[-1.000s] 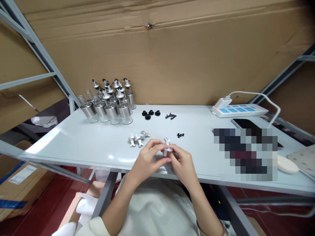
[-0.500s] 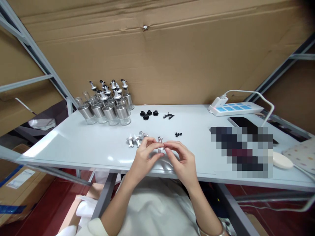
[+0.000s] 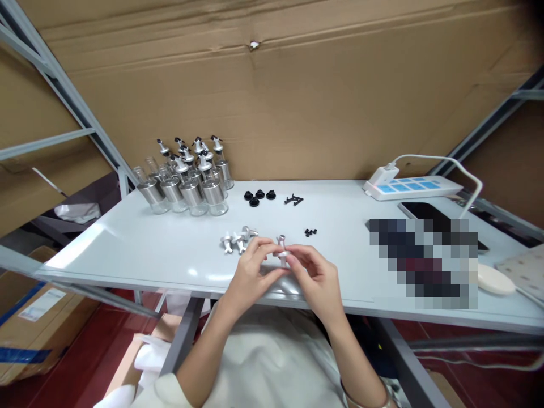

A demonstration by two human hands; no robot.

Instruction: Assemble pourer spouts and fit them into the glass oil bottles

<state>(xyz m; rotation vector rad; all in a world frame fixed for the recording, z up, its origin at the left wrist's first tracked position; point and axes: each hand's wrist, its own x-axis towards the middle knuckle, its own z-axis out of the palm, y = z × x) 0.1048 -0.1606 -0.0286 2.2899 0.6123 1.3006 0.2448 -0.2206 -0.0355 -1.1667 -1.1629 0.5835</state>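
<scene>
Between my fingertips, just above the front part of the table, is a silver bottle pourer spout [image 3: 282, 255], held upright. My left hand [image 3: 255, 271] pinches it from the left, the thumb low and the index finger at its flange. From the right, my right hand [image 3: 317, 276] grips it at the flange with thumb and fingers. Several more silver pourer spouts [image 3: 238, 241] lie just beyond my left hand. Farther back sit black rubber stoppers [image 3: 254, 201] and thin black levers [image 3: 294, 199]. Small black caps [image 3: 310, 232] lie beyond my right hand.
Several glass bottles with steel sleeves [image 3: 193, 197] crowd the back left, many topped with pourers. To the right are a white power strip [image 3: 414, 187] with a cable, a dark phone [image 3: 425, 212], a blurred-out patch and a cream round object [image 3: 495, 280]. Cardboard [image 3: 306, 113] walls the back.
The pourer spout has shifted slightly to the right and shows more of its stem below the flange. Both hands still hold it. The whole view has moved a little.
</scene>
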